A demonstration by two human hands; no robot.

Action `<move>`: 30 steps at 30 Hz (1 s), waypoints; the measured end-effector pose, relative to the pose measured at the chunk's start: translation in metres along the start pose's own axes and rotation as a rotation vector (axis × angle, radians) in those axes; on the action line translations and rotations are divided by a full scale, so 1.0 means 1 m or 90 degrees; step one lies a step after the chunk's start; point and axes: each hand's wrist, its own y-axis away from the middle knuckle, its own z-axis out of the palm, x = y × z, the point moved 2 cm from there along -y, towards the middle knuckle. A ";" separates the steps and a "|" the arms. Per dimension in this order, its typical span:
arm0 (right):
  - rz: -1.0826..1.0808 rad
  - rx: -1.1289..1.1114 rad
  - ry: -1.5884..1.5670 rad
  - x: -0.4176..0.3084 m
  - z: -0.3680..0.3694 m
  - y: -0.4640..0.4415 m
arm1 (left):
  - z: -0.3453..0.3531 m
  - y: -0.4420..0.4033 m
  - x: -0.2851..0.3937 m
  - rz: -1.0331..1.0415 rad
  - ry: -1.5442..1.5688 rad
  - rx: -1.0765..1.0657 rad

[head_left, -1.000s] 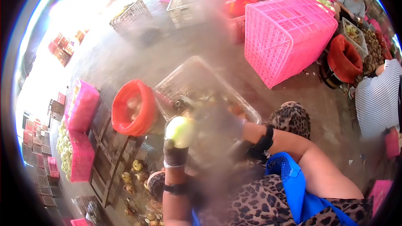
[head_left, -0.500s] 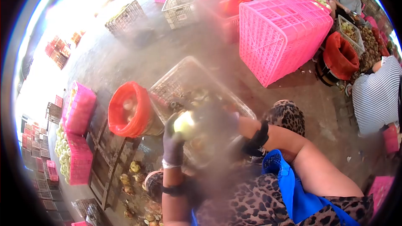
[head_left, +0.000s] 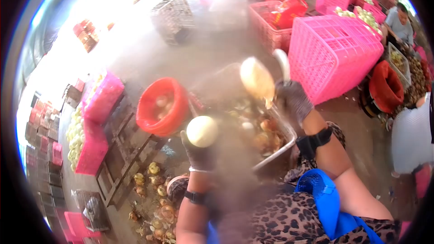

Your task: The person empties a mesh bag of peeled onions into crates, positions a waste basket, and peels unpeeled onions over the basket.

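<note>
My gloved left hand holds a pale peeled onion, left of the crate. To the right, my gloved right hand is closed around something with a pale curved part that sticks up above the fist. Beside that hand, a blurred whitish-orange onion or piece of peel shows above the crate; whether the hand touches it I cannot tell. Below lies the pale crate with onions and skins inside. A hazy smear hides the crate's middle.
A red-lined bucket with onions stands left of the crate. Loose onions lie on the floor at lower left. Pink crates stand at upper right and left. A person sits at upper right; another person's clothing shows at right.
My right hand has come out from the blurred middle to the upper right. The onion in my left hand now looks fully pale. The view has shifted, so the surroundings appear farther right.
</note>
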 end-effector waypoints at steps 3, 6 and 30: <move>0.073 0.048 0.104 0.003 0.064 0.028 | -0.011 -0.009 0.043 0.094 0.019 -0.037; 0.077 -0.078 0.152 -0.004 0.089 0.037 | -0.033 -0.037 0.108 0.208 -0.082 -0.014; 0.281 -0.274 0.400 0.045 0.157 0.063 | -0.471 0.098 0.136 -0.176 -0.987 0.670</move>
